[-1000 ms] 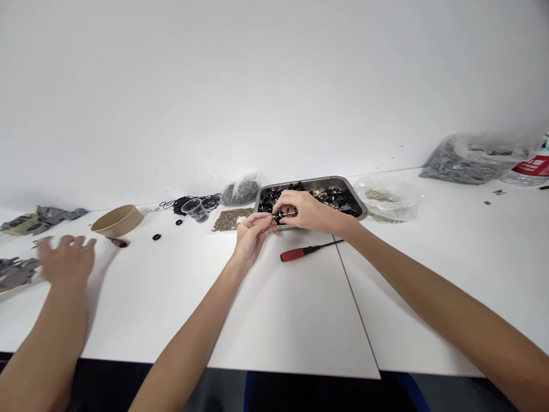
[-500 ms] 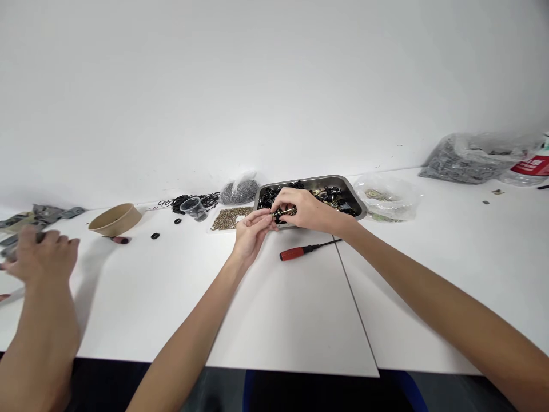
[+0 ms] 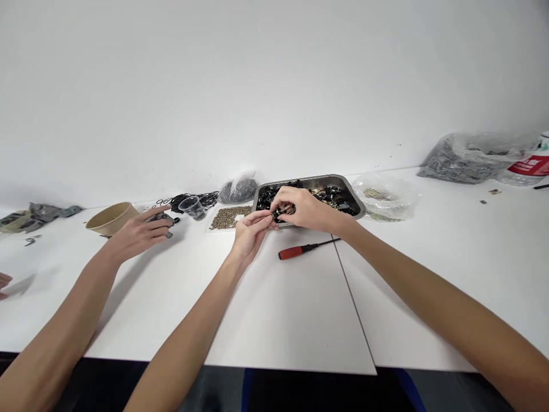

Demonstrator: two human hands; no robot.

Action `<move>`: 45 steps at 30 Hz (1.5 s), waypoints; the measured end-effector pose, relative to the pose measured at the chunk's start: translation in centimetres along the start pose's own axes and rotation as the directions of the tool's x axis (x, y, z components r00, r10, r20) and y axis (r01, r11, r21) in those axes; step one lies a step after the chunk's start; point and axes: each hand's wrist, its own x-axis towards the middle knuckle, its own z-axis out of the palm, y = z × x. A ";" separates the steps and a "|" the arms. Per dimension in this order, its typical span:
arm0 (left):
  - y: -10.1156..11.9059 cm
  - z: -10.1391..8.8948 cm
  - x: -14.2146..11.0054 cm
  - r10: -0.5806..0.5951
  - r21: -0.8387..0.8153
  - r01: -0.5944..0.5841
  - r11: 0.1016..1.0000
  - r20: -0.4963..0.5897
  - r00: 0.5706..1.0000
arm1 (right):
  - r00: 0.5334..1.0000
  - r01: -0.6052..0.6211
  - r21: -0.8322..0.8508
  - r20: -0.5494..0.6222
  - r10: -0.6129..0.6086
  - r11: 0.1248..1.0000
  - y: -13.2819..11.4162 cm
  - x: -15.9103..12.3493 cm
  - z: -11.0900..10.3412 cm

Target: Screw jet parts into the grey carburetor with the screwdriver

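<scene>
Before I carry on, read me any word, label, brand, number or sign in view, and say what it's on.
No text can be read.
Red bottle label, at the right edge: pale characters, too small and blurred to read.
Red-handled screwdriver: no legible marking.
Small held part: mostly covered, nothing readable.

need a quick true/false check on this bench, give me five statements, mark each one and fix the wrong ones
1. The person's left hand and right hand come together at a small part. True.
2. The red-handled screwdriver is in the right hand's grip. False: it lies on the table.
3. Small gold-coloured pieces are left of the metal tray. True.
4. A co-worker's outstretched hand is inside the metal tray. False: it is near the tan bowl.
5. A bag of grey pieces is right of the metal tray. True.
</scene>
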 end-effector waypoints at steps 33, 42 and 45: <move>-1.1 3.6 -2.5 -0.042 0.161 0.028 0.987 0.082 0.996 | 0.999 -0.039 0.009 0.005 0.039 0.999 -0.1 -0.1 0.6; -14.4 19.1 -5.7 -0.117 0.052 0.106 0.993 0.287 0.951 | 0.999 -0.042 0.018 -0.012 0.042 0.999 0.8 -0.1 0.8; -14.1 18.6 -5.4 -0.110 0.006 0.114 0.994 0.298 0.948 | 0.998 -0.043 0.032 -0.038 0.044 0.999 0.9 0.0 0.7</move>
